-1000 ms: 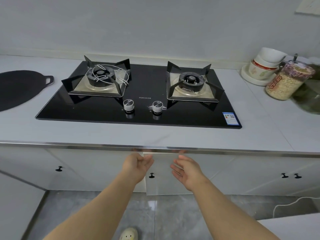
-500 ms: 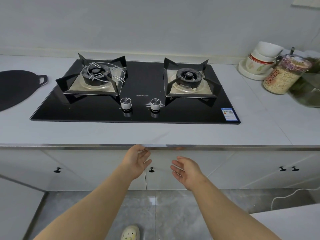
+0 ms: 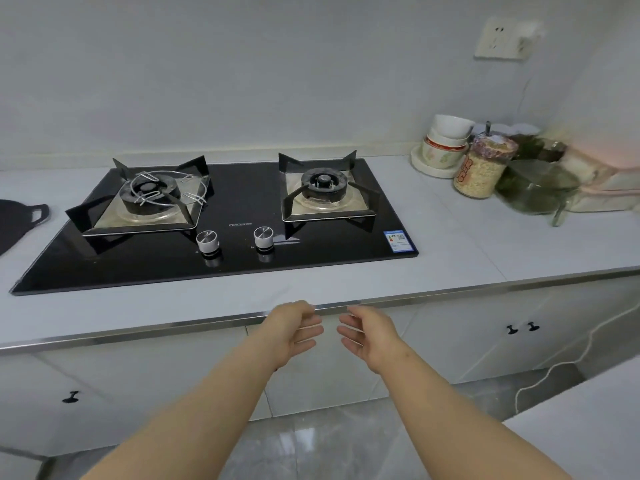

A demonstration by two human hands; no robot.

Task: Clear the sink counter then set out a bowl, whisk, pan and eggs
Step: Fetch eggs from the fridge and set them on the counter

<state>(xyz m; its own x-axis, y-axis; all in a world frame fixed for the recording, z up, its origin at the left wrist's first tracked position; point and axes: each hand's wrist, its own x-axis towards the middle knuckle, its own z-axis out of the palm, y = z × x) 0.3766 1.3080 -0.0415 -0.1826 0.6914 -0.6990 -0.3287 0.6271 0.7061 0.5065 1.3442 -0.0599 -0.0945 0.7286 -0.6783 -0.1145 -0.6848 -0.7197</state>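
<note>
Far left, cut off by the frame edge: a dark flat pan (image 3: 20,220) with a loop handle, lying on the counter (image 3: 467,244) just beside the black glass hob (image 3: 225,265). On the left burner (image 3: 149,192), a wire ring (image 3: 194,199) perched across the pan supports, seemingly unfixed; the right burner (image 3: 323,183) bare; two knobs (image 3: 207,240) at the front. Low in the middle, in front of the counter's metal edge, left hand (image 3: 294,332) and right hand (image 3: 372,336) — both empty, fingers loosely bent, palms turned toward each other, near but not touching. Farther right, by the wall, stacked bowls (image 3: 450,128) on a white plate (image 3: 429,168), a jar of grain (image 3: 481,171) just beside them, then a glass bowl of greens (image 3: 533,188), blurred. No whisk, eggs or sink in view. By that reckoning, barely begun on the setting-out: pan and bowls well apart at opposite ends, nothing gathered. Risks from here: lifting the top bowl one-handed and dragging up the one nested beneath, only to drop it back on the stack; brushing the jar on the reach in and tipping it toward the glass bowl; pulling the pan by its small handle across the hob edge — enough to jolt the wire ring off its perch.
</note>
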